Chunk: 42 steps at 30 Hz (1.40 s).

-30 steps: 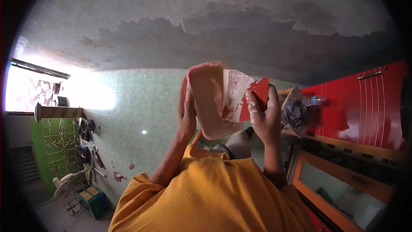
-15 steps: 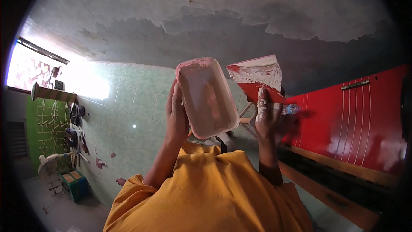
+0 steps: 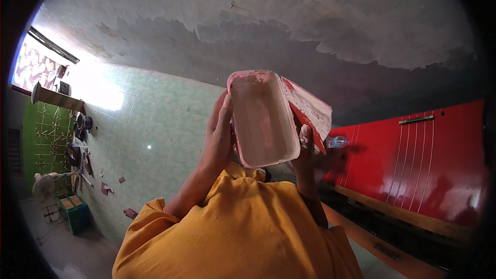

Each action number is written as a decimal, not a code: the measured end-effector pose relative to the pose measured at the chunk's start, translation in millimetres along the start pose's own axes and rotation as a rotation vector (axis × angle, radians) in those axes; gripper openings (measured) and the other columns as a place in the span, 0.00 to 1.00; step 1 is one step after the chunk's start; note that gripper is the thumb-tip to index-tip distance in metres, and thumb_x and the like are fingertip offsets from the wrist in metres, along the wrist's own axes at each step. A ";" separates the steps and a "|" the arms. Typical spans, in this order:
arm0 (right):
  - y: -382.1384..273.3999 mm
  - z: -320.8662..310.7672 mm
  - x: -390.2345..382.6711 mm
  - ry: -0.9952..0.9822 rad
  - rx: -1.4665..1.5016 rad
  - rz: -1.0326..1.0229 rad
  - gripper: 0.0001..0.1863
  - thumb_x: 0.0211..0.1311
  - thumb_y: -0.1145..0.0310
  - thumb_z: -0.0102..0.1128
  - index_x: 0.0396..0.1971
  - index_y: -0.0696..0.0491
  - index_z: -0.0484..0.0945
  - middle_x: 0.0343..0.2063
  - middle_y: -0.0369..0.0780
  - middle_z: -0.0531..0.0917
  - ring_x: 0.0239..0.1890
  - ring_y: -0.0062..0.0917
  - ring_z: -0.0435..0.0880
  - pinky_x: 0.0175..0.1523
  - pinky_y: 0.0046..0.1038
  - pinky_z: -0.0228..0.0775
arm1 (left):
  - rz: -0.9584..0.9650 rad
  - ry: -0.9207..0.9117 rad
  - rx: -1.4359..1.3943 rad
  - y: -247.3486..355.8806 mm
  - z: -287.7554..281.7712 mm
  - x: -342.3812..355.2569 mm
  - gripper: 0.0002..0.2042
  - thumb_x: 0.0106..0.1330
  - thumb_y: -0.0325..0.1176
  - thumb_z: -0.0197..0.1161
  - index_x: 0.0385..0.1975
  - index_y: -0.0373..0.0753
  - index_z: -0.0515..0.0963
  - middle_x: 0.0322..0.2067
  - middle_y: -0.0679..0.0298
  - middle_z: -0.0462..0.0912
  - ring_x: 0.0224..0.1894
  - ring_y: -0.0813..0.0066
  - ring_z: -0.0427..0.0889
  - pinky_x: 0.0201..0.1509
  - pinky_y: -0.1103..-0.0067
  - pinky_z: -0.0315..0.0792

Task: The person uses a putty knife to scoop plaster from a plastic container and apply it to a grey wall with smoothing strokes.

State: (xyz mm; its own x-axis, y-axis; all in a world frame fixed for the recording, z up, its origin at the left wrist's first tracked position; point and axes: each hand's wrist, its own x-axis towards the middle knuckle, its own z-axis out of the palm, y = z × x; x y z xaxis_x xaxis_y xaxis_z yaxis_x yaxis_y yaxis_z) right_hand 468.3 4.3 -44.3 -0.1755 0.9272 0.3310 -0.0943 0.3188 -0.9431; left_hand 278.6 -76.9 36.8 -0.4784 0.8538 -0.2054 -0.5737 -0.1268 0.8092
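My left hand point(image 3: 219, 126) grips the left side of a rectangular plastic tub point(image 3: 262, 119) in front of my chest. Pinkish-white residue coats the tub's rim and inside. On its right side, my right hand point(image 3: 306, 157) is closed round a red putty spreader point(image 3: 312, 108) with a broad blade smeared with white putty. The spreader is tilted, its edge close against the tub's right wall; whether they touch I cannot tell. White putty is stuck to my right fingers. The tub hides part of the right hand.
A grey, patchily coated wall point(image 3: 248, 36) spans the top. Red glossy panels point(image 3: 403, 160) stand at right, with a plastic bottle point(image 3: 337, 142) near them. Pale green tiles point(image 3: 165, 119) lie left, bearing scraps. A white fan point(image 3: 45, 186) and green crate point(image 3: 73, 212) are at lower left.
The spreader has come left against the tub and turned, its blade now more edge-on. The tub has shifted slightly right. My view has tilted a little.
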 end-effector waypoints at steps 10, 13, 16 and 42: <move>9.9 56.3 25.9 -0.246 -0.085 -0.179 0.25 0.75 0.69 0.55 0.67 0.63 0.69 0.65 0.51 0.76 0.65 0.36 0.78 0.68 0.36 0.70 | -0.008 0.008 -0.052 29.2 -37.8 26.5 0.30 0.80 0.50 0.50 0.74 0.39 0.59 0.64 0.61 0.72 0.62 0.75 0.73 0.62 0.78 0.71; 10.3 81.4 31.0 -0.274 -0.252 -0.275 0.25 0.74 0.71 0.56 0.68 0.62 0.69 0.66 0.52 0.74 0.66 0.37 0.77 0.70 0.36 0.70 | -0.039 -0.022 -0.032 39.7 -55.8 35.8 0.32 0.80 0.49 0.51 0.76 0.37 0.55 0.65 0.59 0.71 0.64 0.74 0.72 0.65 0.77 0.69; 20.5 99.2 33.0 -0.259 -0.131 -0.065 0.26 0.73 0.73 0.57 0.68 0.62 0.68 0.67 0.51 0.74 0.66 0.36 0.77 0.70 0.35 0.70 | -0.039 -0.017 0.004 46.0 -69.2 44.1 0.33 0.80 0.48 0.52 0.76 0.35 0.53 0.66 0.57 0.69 0.67 0.72 0.69 0.67 0.76 0.67; -96.8 94.5 133.3 -0.399 -0.633 -0.069 0.18 0.68 0.68 0.67 0.51 0.59 0.74 0.38 0.47 0.85 0.38 0.35 0.86 0.46 0.33 0.76 | 0.132 -0.285 0.713 106.4 -115.1 109.2 0.41 0.69 0.59 0.61 0.71 0.31 0.65 0.61 0.40 0.76 0.62 0.52 0.78 0.64 0.66 0.71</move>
State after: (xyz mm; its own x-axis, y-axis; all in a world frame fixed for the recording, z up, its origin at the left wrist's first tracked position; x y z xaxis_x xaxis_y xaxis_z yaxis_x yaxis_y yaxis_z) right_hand 361.4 78.4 94.1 -0.5428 0.7978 0.2623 0.4424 0.5371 -0.7182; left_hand 88.9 -55.2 37.1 -0.2682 0.9633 -0.0110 0.0882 0.0359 0.9955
